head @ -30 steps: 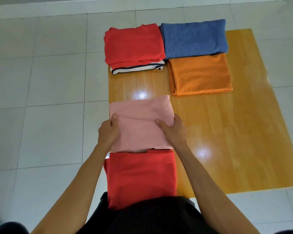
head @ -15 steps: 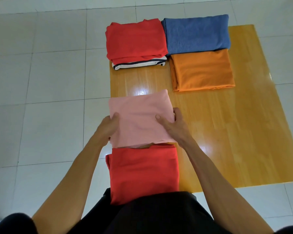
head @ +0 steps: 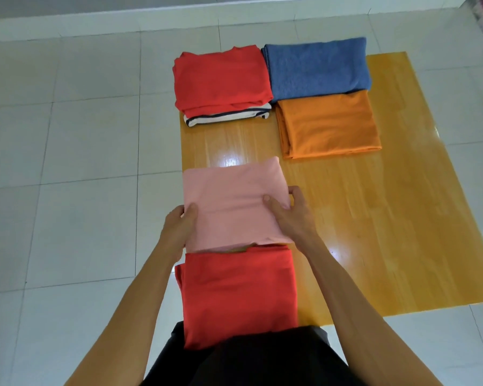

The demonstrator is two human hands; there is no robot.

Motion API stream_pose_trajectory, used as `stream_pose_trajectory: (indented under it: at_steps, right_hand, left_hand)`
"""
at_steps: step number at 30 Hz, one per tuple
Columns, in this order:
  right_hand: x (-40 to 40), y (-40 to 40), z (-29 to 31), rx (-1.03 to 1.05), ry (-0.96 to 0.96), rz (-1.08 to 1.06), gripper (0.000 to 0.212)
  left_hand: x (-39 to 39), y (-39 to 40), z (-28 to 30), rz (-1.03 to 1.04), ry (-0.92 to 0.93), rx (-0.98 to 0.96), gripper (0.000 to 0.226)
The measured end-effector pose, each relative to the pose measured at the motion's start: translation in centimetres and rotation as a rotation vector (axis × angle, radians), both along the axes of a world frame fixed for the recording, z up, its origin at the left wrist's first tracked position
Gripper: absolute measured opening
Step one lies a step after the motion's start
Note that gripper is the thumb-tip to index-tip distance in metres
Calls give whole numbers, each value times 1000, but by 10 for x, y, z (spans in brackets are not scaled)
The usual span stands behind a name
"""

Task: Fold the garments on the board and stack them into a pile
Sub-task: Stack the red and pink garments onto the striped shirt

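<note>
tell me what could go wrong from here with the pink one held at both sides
1. The pink garment is gripped only at its side edges by the left hand and right hand; its folded layers could sag or open if lifted.
2. It sits at the left edge of the board, close to the near red garment, so dragging it could ruffle that fold.
3. The far red pile already overhangs its striped garment; another layer might sit crooked.

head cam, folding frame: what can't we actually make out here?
- Fingers of the left hand and right hand: tucked under the pink garment, only thumbs show on top.
- Striped garment: covered by the far red garment, only its front edge shows.
- Near red garment: its near end is hidden by the person's dark clothing.
- Blue garment and orange garment: overlap or just touching, unclear.
</note>
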State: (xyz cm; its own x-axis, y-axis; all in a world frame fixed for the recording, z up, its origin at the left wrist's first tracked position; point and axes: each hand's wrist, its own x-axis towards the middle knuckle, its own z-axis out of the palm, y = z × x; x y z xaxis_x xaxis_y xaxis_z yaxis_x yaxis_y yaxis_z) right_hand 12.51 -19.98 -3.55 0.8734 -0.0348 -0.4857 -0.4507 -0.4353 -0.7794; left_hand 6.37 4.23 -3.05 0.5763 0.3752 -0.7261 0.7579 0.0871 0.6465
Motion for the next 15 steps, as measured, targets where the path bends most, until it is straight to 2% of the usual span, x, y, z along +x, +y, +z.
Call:
stream_pose_trajectory:
  at_steps: [2, 4, 7, 11, 15]
  right_hand:
    - [1, -3, 2, 160, 119, -52, 45]
    - [3, -6, 1, 313, 229, -124, 51]
    - [7, -10, 1, 368, 330, -109, 65]
    - [9, -15, -4, 384, 356, -20, 62]
    - [9, -16, -12, 407, 304, -72, 66]
  left_hand:
    - [1, -4, 6, -196, -2, 124, 64]
    - [1, -7, 4, -281, -42, 149, 69]
    - [0, -8, -2, -158, -82, 75, 54]
    - [1, -4, -6, -24, -100, -33, 38]
    - [4, 5, -8, 16, -104, -18, 34]
